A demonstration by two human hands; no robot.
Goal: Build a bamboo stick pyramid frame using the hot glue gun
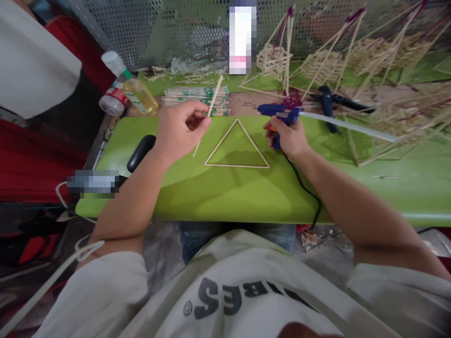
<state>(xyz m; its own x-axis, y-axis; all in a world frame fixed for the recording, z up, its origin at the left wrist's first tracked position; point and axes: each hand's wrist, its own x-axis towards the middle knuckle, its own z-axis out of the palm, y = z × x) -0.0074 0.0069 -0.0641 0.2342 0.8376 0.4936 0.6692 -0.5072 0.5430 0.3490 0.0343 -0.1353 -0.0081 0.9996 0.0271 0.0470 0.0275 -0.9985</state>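
Pinched between the fingertips of my left hand point(185, 126) is a thin wooden stick point(215, 95), tilted and raised over the green board. My right hand point(289, 136) is wrapped round the handle of a blue glue gun point(278, 111), its nozzle pointing left. A long whitish glue stick point(347, 126) juts out of the gun's back end, and a black cord point(303, 183) hangs from the grip. Flat on the board between my hands lies a triangle of wooden sticks point(237, 165), apart from both hands.
Wrapped chopsticks point(197, 92) lie behind the triangle. Several stick frames with purple thread point(276, 61) stand at the back right, near black-handled pliers point(327, 108). Bottles point(139, 96) and a black case point(141, 152) are on the left. The green board's front edge point(225, 219) faces my lap.
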